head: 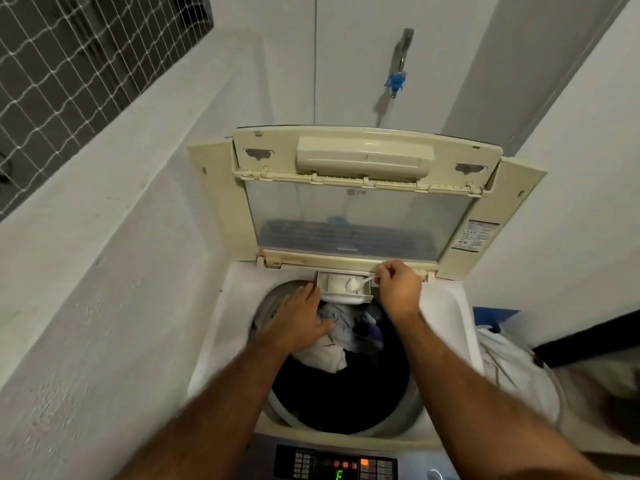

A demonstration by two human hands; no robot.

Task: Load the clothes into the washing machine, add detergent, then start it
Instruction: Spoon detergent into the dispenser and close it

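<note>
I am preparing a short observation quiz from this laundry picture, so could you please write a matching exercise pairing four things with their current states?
Things:
1. lid
2. detergent drawer
3. right hand
4. drum

States:
A. holds a white scoop
B. pulled out over the tub
C. raised open
D. loaded with clothes

Pairs: 1-C, 2-B, 3-A, 4-D

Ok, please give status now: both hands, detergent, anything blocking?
Right hand holds scoop over open detergent drawer. Left hand steadies drawer, fingers open. Clothes loaded. Nothing blocking.
</note>
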